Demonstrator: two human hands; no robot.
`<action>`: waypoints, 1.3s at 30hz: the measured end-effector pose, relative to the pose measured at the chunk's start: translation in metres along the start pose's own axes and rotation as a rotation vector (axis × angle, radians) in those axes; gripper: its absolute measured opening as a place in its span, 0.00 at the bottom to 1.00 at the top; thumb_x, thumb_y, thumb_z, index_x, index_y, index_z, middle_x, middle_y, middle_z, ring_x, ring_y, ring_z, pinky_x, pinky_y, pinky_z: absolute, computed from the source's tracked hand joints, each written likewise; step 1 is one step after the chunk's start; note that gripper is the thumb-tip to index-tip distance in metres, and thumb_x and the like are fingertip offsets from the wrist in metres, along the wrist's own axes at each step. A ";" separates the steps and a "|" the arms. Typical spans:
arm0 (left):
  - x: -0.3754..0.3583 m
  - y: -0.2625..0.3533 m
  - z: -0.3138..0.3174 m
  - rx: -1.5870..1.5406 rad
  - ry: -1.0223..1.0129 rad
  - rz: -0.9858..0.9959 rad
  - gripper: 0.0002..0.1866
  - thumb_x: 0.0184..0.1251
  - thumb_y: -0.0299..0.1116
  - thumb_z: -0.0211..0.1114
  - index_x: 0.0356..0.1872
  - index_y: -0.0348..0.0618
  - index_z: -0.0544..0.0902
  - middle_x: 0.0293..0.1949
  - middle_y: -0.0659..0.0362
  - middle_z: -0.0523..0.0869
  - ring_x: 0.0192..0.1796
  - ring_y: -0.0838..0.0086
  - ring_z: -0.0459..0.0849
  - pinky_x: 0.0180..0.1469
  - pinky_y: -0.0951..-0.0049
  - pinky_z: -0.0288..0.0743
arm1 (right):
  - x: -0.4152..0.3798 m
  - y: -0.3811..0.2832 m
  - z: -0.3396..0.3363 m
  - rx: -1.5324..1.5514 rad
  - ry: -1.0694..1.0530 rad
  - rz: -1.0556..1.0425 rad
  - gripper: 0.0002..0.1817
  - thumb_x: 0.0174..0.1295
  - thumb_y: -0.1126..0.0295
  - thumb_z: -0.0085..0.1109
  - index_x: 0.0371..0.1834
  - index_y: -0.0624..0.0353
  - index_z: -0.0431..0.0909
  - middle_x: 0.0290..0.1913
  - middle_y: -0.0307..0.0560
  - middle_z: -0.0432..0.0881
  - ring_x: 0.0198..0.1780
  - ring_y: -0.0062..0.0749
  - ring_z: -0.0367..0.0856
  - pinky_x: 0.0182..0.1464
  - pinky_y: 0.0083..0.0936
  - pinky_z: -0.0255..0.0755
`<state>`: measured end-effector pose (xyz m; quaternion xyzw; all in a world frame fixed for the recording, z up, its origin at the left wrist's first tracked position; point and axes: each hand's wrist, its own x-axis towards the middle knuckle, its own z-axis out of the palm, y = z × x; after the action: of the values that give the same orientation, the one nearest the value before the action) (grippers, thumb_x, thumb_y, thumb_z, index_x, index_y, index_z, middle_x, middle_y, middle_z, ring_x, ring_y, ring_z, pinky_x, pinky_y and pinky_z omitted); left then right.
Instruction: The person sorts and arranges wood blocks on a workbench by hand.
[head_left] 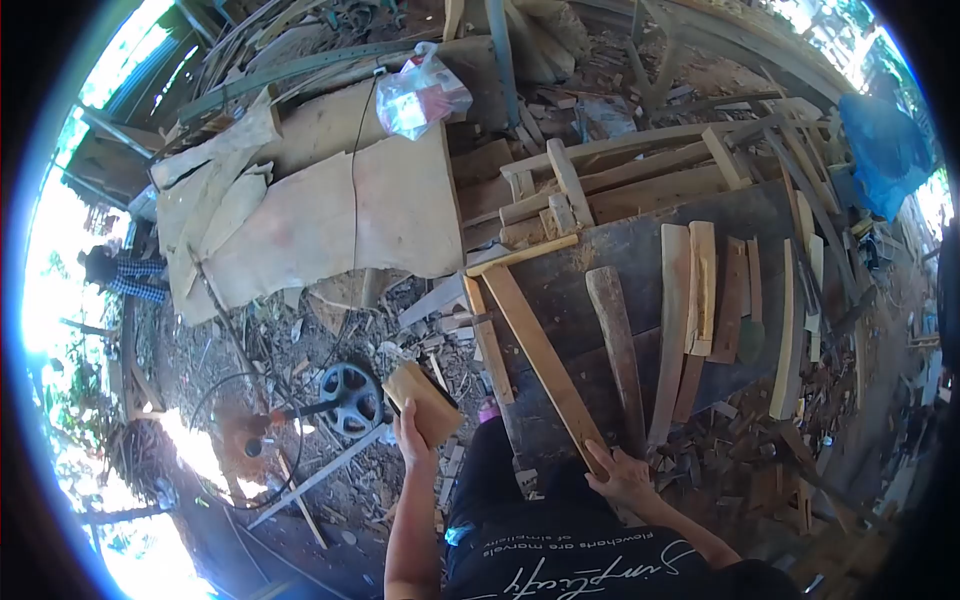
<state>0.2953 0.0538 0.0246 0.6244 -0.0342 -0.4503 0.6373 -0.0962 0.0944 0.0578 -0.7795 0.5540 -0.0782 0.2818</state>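
My left hand (pixel 414 437) is wrapped around a short, light-brown wooden block (pixel 430 408) with a dark strip along one side, held above the littered ground. My right hand (pixel 622 474) grips the near end of a long wooden plank (pixel 540 355). This plank slants across a dark work table (pixel 560 300), its far end beside a thin wooden strip (pixel 522 255) at the table's corner. Left of the plank lies a shorter wooden slat (pixel 488 340). A rough, greyish piece of wood (pixel 616 350) is to its right.
Several wooden pieces (pixel 672 310) lie along the table's right part. A large pale sheet (pixel 310 215) covers a surface at the left, with a plastic bag (pixel 425 92) at its top. A machine with a spoked wheel (pixel 350 400) stands left of me. Wood scraps litter the ground.
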 end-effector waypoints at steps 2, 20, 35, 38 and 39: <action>0.007 -0.005 -0.002 -0.002 -0.034 -0.044 0.26 0.68 0.46 0.69 0.59 0.41 0.76 0.49 0.58 0.83 0.48 0.69 0.85 0.51 0.65 0.81 | 0.000 -0.013 0.010 -0.020 -0.081 0.052 0.40 0.55 0.53 0.73 0.74 0.38 0.71 0.33 0.49 0.78 0.29 0.40 0.79 0.33 0.39 0.74; 0.088 0.075 0.027 0.021 -0.560 -0.356 0.27 0.70 0.41 0.69 0.65 0.44 0.72 0.54 0.59 0.82 0.54 0.72 0.83 0.53 0.70 0.80 | 0.020 -0.128 0.036 -0.229 0.009 0.409 0.41 0.58 0.60 0.72 0.77 0.32 0.66 0.48 0.55 0.77 0.55 0.53 0.76 0.56 0.46 0.70; -0.015 0.042 0.076 0.213 -1.020 -0.466 0.37 0.63 0.25 0.71 0.70 0.40 0.61 0.61 0.51 0.77 0.63 0.63 0.79 0.63 0.65 0.75 | 0.115 -0.194 0.016 0.338 0.324 0.263 0.72 0.42 0.51 0.84 0.81 0.68 0.39 0.74 0.74 0.59 0.75 0.68 0.58 0.76 0.52 0.55; -0.021 0.015 0.074 0.360 -1.028 -0.399 0.38 0.65 0.30 0.72 0.70 0.37 0.58 0.63 0.48 0.74 0.64 0.62 0.76 0.62 0.64 0.76 | 0.105 -0.190 0.030 0.145 0.337 0.328 0.77 0.39 0.53 0.85 0.82 0.64 0.30 0.71 0.74 0.62 0.72 0.70 0.60 0.73 0.57 0.56; -0.025 0.013 0.077 0.459 -1.014 -0.393 0.39 0.66 0.32 0.73 0.70 0.36 0.57 0.63 0.47 0.73 0.65 0.62 0.76 0.62 0.64 0.76 | 0.102 -0.186 0.030 0.162 0.342 0.338 0.77 0.39 0.53 0.85 0.82 0.64 0.30 0.71 0.74 0.62 0.72 0.70 0.60 0.73 0.57 0.56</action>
<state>0.2409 0.0081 0.0655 0.4477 -0.3148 -0.7834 0.2945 0.1077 0.0548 0.1109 -0.6259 0.7082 -0.2048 0.2545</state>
